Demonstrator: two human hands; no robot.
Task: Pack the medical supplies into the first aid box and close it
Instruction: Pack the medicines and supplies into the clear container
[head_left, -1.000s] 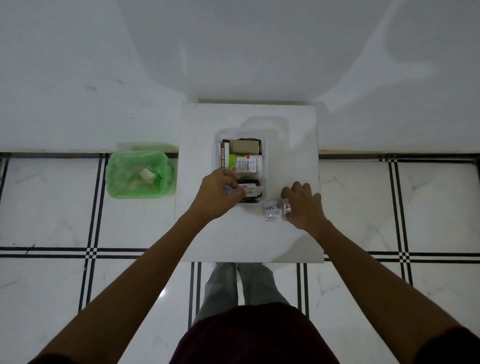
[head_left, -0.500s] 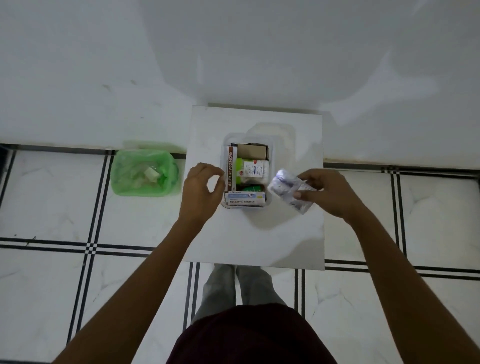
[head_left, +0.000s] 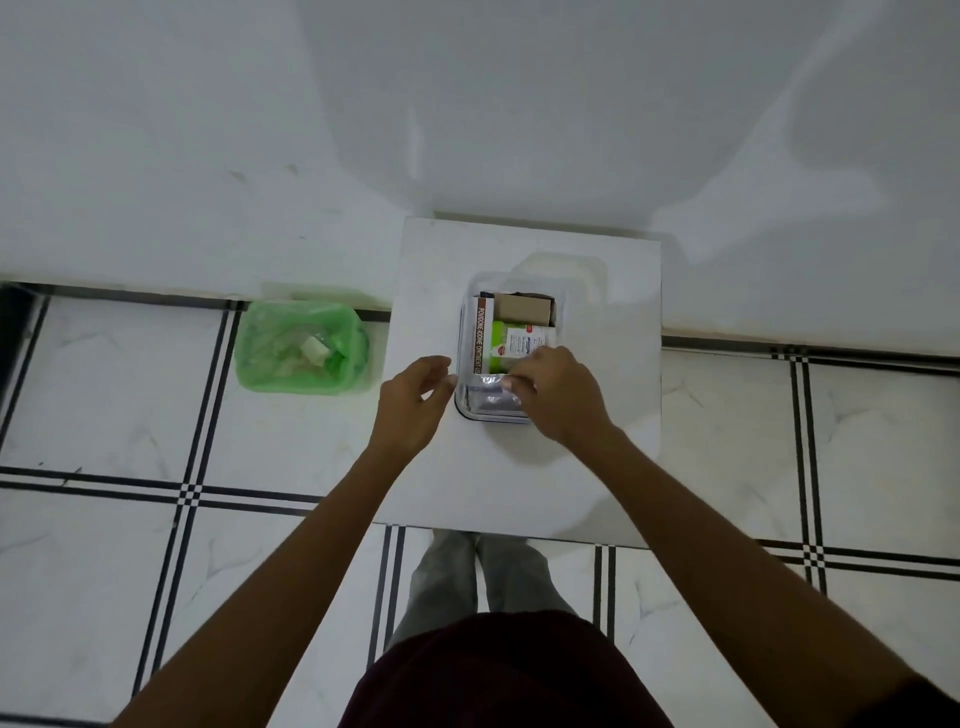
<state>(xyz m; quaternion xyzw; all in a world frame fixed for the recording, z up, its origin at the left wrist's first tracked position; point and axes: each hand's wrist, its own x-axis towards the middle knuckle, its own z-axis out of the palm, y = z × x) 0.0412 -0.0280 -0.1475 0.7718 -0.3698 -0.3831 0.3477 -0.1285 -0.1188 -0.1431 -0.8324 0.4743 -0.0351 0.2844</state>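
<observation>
The clear first aid box (head_left: 464, 332) stands open on a small white table (head_left: 524, 478). Inside it I see a povidone-iodine ointment carton (head_left: 484, 340) along the left wall, a brown carton (head_left: 522, 307) at the far end and a green and white packet (head_left: 514, 340) in the middle. My right hand (head_left: 558, 397) reaches over the box's near end and pinches a silvery foil blister pack (head_left: 491, 397) that lies on top of the contents there. My left hand (head_left: 413, 402) hovers beside the box's left wall, fingers apart, holding nothing.
A green bin (head_left: 301, 345) lined with a green bag and holding scraps stands on the tiled floor left of the table. A white wall rises behind the table. My legs are under the table's near edge. The lid is not visible.
My right hand has carried the foil blister pack from the right of the box down into its near end. My left hand let go of the bandage carton and drew back to the left.
</observation>
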